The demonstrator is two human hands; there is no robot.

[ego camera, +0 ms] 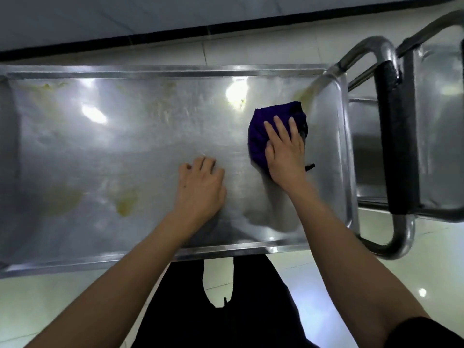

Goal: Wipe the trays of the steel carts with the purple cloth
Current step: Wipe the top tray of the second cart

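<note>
Looking down: we see our two bare forearms reaching over a steel cart's top tray (75, 151), view from head cam.
Tray: wide, shallow, shiny steel w/ raised rim; runs left to right across most of the view; bright light reflections on its surface.
Purple cloth (261, 131): bunched into a wad, lying on the tray's right part, near the right rim but not touching it, closer to the far edge than the near one.
Right hand (285, 151): lies flat on top of the cloth, fingers straight & slightly spread, pressing it onto the steel; grip not curled round the cloth, fingers apart. Fingertips point away from us.
Left hand (200, 187): rests on bare tray near the middle, just left of the cloth and not touching it; fingers bent under at the knuckles, tips on the steel, holding nothing.
Stains (125, 200): yellowish smears on the tray's left half, nearer us; fainter ones along the far-left corner and far middle; another yellowish patch (305, 95) just beyond the cloth by the far-right corner.
Cart handle (399, 136): tubular steel loop at the tray's right end, w/ a black padded sleeve along its outer bar.
Second cart (437, 121): another steel tray right behind the handle, only partly in view at the right edge.
Floor (424, 267): pale glossy tiles under & around the carts; dark baseboard strip (175, 36) along the far wall.
Person: dark trousers seen below the tray's near rim; dark sleeve edge on our right arm at bottom right.
</note>
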